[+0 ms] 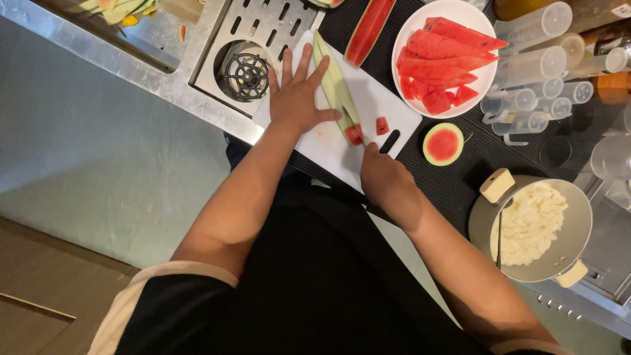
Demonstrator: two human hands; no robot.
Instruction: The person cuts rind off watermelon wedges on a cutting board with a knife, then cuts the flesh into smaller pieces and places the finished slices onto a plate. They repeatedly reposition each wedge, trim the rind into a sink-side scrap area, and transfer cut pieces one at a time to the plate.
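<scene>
Mid-frame, the left hand [296, 98] lies flat, gripping nothing, on the mostly stripped rind [335, 82]; the right hand [384, 177] is closed around a knife handle [389, 141]; peeled watermelon slices [444, 56] fill the plate [404, 39].

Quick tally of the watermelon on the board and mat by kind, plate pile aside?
Rind strips under left hand: 1 stack, count unclear
Small red cubes: 2
Long red slice: 1
Round end cap: 1
Total: 5

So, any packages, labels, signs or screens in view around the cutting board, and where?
Small white label: top right corner, on a brown surface; rectangular, partly cut off by the frame.
Clear plastic measuring cylinders: right of the white plate of watermelon; faint graduation marks.
No screens or signs.
</scene>
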